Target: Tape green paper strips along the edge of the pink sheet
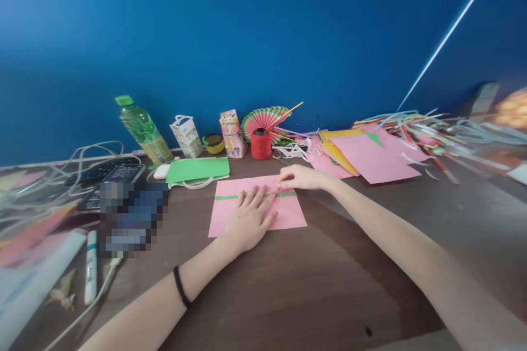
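A sheet of pink paper (290, 216) lies flat on the brown table, and a thin green strip (226, 197) runs across it from side to side. My left hand (249, 222) rests flat on the sheet with its fingers spread over the strip. Just right of those fingertips, my right hand (298, 178) is closed in a pinch above the strip's right part. Whatever sits between its thumb and finger is too small to make out.
Behind the sheet are green paper (200, 170), a red spool-like container (261, 145) and a pleated paper fan (265, 123). More pink paper (373, 159) and a heap of strips lie to the right. A green bottle (146, 131), cables, a marker (91, 269) and a blurred-out device stand or lie left.
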Demonstrator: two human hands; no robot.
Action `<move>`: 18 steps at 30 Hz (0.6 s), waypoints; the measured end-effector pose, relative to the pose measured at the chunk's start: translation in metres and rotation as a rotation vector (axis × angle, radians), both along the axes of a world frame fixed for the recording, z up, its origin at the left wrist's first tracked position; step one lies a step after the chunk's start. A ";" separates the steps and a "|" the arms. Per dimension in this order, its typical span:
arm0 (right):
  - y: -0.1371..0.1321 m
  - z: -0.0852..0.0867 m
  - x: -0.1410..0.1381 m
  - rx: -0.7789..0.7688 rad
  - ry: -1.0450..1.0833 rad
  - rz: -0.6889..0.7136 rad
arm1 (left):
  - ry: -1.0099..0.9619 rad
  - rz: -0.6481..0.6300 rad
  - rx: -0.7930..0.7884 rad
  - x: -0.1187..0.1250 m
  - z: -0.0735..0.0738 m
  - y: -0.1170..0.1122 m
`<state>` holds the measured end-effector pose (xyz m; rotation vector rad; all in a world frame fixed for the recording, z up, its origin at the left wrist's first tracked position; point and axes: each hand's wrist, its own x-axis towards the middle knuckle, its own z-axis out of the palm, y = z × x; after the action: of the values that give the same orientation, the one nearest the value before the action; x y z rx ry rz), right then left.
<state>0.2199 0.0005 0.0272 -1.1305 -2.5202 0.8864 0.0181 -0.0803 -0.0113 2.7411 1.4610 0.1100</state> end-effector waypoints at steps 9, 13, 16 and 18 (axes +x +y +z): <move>0.001 -0.003 0.000 0.018 0.005 -0.003 | -0.151 0.019 0.005 0.000 0.001 -0.002; 0.001 -0.003 0.000 0.030 0.018 -0.029 | -0.487 0.132 0.001 -0.006 0.016 0.002; 0.002 -0.002 0.002 0.025 0.052 -0.115 | -0.647 0.279 0.057 -0.022 0.034 0.017; 0.003 -0.002 0.004 0.030 0.070 -0.164 | -0.541 0.359 0.127 -0.040 0.044 0.031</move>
<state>0.2235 0.0039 0.0253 -1.2532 -2.3382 0.8281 -0.0224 -0.0490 0.0323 2.2219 1.7749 0.8975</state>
